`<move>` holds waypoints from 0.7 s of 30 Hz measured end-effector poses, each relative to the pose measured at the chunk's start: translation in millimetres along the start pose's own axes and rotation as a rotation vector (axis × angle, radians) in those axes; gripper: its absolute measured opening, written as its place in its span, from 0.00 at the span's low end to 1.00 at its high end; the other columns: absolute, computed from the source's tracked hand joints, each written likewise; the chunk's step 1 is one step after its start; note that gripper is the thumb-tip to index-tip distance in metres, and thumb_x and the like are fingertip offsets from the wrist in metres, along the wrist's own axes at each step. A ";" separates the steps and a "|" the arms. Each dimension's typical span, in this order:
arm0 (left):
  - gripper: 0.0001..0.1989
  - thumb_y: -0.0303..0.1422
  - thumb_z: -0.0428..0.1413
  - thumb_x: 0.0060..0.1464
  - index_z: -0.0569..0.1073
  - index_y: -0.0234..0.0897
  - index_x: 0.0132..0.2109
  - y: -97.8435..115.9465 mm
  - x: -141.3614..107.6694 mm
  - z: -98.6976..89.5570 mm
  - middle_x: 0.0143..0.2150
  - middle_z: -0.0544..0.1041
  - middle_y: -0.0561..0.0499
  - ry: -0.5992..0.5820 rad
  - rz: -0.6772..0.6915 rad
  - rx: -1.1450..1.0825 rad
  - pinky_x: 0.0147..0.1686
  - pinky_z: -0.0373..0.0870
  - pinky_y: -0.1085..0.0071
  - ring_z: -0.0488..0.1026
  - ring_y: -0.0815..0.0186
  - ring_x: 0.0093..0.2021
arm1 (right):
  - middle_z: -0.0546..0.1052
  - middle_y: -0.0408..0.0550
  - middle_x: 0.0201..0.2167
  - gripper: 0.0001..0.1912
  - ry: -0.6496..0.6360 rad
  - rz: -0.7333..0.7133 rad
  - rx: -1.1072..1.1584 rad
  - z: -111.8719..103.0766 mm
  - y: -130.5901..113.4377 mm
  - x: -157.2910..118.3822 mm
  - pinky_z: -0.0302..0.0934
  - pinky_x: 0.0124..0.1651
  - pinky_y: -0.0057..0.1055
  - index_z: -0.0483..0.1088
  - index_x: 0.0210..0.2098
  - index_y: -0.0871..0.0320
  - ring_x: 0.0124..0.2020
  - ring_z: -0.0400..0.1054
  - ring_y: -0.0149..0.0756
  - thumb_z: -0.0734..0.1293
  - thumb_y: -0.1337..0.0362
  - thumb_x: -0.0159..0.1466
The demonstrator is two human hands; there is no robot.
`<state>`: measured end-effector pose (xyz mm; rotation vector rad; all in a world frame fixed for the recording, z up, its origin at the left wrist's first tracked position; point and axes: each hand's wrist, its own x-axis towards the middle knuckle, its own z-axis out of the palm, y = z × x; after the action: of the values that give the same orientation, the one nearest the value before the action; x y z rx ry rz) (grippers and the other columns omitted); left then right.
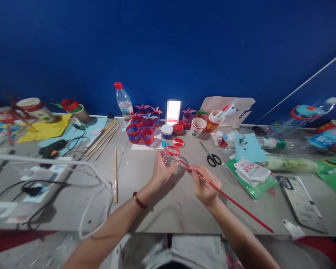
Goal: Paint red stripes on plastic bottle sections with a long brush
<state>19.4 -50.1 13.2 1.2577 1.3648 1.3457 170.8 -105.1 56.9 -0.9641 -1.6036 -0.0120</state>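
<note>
Left of frame: a glue gun (pixel 53 148) lies near a power strip (pixel 60 172), presumably placed there to be near its supply; whether it is plugged in cannot be told. Nearer the centre, sticks (pixel 115 179) lie lengthwise, apart from the hands.

Upper centre: painted cups (pixel 147 139) stand grouped upright, seemingly to keep the nearer surface free for handwork.

Centre: the left hand (pixel 160 170) holds a clear cup (pixel 170 159) with a red rim, thumb and fingers around its wall. The cup is tilted, which appears to expose the rim and side. Just beyond it sit a red pot (pixel 178 130) and a red lid (pixel 178 142), apparently kept within short reach.

Right of centre: the right hand (pixel 209 188) pinches a red brush (pixel 240 206) near its front end, a grip judged to favour fine control. The tip points at the cup; contact cannot be confirmed. The scissors (pixel 213 159) lie beyond this hand, untouched.

Lower right: a phone (pixel 301 205) lies flat, well apart from the cup.
</note>
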 end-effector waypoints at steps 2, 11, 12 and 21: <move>0.23 0.35 0.69 0.40 0.67 0.41 0.41 2.3 -0.3 -0.7 0.40 0.72 0.50 0.004 0.005 -0.029 0.46 0.67 0.59 0.71 0.60 0.42 | 0.82 0.47 0.30 0.10 0.000 -0.001 -0.011 -1.0 1.1 0.1 0.75 0.35 0.30 0.75 0.39 0.55 0.30 0.79 0.36 0.63 0.74 0.65; 0.23 0.39 0.68 0.46 0.66 0.41 0.45 -2.3 1.0 -0.9 0.44 0.75 0.49 -0.033 -0.013 -0.080 0.44 0.70 0.61 0.74 0.62 0.41 | 0.82 0.46 0.29 0.10 0.006 0.021 -0.060 -6.4 8.4 1.1 0.74 0.35 0.29 0.74 0.39 0.55 0.29 0.78 0.35 0.63 0.74 0.66; 0.24 0.39 0.68 0.45 0.66 0.41 0.45 -3.8 1.9 -1.2 0.44 0.75 0.48 -0.034 -0.018 -0.084 0.44 0.71 0.61 0.74 0.62 0.42 | 0.82 0.46 0.29 0.10 0.008 0.024 -0.073 -6.8 9.5 1.2 0.74 0.35 0.30 0.74 0.38 0.55 0.29 0.78 0.36 0.63 0.73 0.66; 0.26 0.38 0.69 0.44 0.67 0.43 0.48 3.8 6.9 -2.9 0.47 0.76 0.48 -0.072 -0.020 -0.196 0.48 0.72 0.58 0.75 0.60 0.46 | 0.82 0.48 0.30 0.08 0.048 0.104 -0.074 -9.6 22.7 -3.8 0.75 0.35 0.33 0.74 0.37 0.55 0.29 0.78 0.38 0.63 0.70 0.67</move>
<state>15.8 -44.1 17.9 1.1462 1.1632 1.3712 191.6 -97.1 45.7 -1.0964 -1.5158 -0.0227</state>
